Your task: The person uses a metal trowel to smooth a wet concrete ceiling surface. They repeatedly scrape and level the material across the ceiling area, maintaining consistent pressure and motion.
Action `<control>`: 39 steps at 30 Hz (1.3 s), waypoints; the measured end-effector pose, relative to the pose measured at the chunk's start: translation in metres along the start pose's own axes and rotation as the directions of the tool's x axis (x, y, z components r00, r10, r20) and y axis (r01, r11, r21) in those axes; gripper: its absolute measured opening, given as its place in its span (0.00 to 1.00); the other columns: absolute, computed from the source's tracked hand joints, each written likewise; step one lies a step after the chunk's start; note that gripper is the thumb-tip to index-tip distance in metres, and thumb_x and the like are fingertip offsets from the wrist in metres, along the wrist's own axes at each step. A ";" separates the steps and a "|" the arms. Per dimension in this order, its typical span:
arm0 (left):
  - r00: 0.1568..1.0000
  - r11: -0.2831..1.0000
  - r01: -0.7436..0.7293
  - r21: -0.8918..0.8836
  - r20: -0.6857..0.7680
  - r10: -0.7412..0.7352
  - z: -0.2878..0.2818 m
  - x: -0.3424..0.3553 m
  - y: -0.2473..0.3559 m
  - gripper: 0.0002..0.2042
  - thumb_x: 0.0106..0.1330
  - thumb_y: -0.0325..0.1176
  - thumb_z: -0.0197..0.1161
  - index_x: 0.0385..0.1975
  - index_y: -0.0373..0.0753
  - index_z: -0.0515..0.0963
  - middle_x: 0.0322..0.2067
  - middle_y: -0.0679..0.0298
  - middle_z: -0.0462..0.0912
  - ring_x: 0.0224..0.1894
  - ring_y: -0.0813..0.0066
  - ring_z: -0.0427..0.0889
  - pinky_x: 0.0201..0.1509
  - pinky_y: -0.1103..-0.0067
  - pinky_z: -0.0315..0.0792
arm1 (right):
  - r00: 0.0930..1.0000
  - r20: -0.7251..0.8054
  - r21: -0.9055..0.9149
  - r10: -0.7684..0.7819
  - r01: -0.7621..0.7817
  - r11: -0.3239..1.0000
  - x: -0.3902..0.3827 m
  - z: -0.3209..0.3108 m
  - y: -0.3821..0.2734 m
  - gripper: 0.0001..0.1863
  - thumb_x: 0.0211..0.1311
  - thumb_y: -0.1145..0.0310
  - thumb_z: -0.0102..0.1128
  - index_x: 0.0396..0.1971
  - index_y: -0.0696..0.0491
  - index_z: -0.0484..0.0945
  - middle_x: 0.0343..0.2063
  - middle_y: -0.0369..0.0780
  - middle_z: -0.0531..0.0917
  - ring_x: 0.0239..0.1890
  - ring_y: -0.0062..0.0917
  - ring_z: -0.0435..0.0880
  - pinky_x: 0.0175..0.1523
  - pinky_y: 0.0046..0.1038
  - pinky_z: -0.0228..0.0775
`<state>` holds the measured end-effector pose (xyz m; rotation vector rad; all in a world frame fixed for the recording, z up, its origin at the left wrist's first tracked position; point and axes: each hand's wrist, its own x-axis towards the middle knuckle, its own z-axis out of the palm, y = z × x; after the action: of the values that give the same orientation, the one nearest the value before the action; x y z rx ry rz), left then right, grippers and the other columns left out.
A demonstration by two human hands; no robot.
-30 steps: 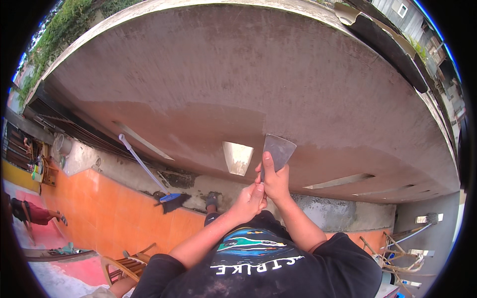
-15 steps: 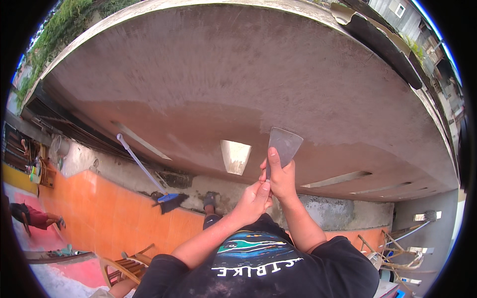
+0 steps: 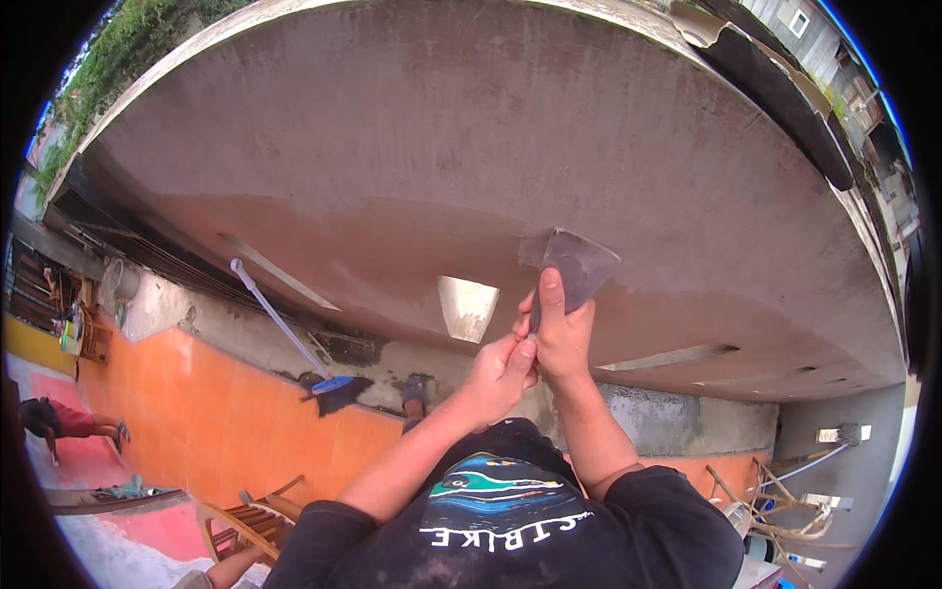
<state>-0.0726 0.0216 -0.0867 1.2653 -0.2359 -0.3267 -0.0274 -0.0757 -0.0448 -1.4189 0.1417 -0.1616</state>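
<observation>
Both my hands grip one wide scraper (image 3: 585, 267), its flat grey blade pointing up at the wall (image 3: 412, 128). My right hand (image 3: 563, 336) is wrapped round the upper handle, thumb lying along the base of the blade. Just below and to the left, my left hand (image 3: 498, 377) closes on the lower end of the handle, most of which the fingers hide. The blade's wide edge is at the wall, where a greyer upper area borders a browner lower one. Left of the hands, a light slot opening (image 3: 468, 308) pierces the wall.
A blue broom (image 3: 339, 391) leans against the wall at left, above the orange floor (image 3: 226, 402). Wooden chairs (image 3: 245, 525) stand lower left, near another person (image 3: 64, 420). A bent dark sheet (image 3: 765, 98) hangs over the wall's top at right. Wooden poles (image 3: 785, 501) stand lower right.
The scraper and my right hand have moved up and slightly right along the wall, and the blade leans further right. My left hand has risen slightly with them.
</observation>
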 end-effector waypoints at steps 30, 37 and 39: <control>0.976 0.967 0.216 -0.132 0.057 -0.210 0.010 -0.025 0.006 0.21 0.77 0.50 0.41 0.34 0.36 0.68 0.21 0.71 0.67 0.20 0.86 0.62 0.22 0.85 0.58 | 0.993 0.119 -0.040 0.003 0.002 0.999 -0.015 -0.010 -0.009 0.25 0.70 0.49 0.53 0.21 0.56 0.74 0.14 0.34 0.75 0.14 0.16 0.75 0.19 0.20 0.64; 0.984 0.977 0.172 -0.128 -0.021 -0.176 0.000 -0.035 -0.041 0.22 0.77 0.52 0.38 0.33 0.38 0.66 0.17 0.70 0.66 0.16 0.86 0.62 0.18 0.86 0.57 | 0.986 0.107 -0.124 0.130 -0.117 0.985 -0.021 -0.012 0.034 0.28 0.69 0.46 0.53 0.19 0.56 0.73 0.12 0.35 0.74 0.13 0.16 0.74 0.19 0.20 0.64; 0.986 0.982 0.168 -0.090 0.006 -0.168 -0.003 -0.032 -0.045 0.23 0.77 0.54 0.36 0.36 0.38 0.66 0.17 0.68 0.67 0.14 0.85 0.61 0.18 0.86 0.57 | 0.986 0.101 -0.129 0.136 -0.122 0.984 -0.019 -0.012 0.034 0.28 0.69 0.46 0.53 0.18 0.56 0.73 0.12 0.35 0.74 0.13 0.16 0.74 0.19 0.20 0.64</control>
<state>-0.1063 0.0239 -0.1306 1.1984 -0.1120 -0.4763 -0.0474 -0.0792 -0.0803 -1.5317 0.1547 0.0328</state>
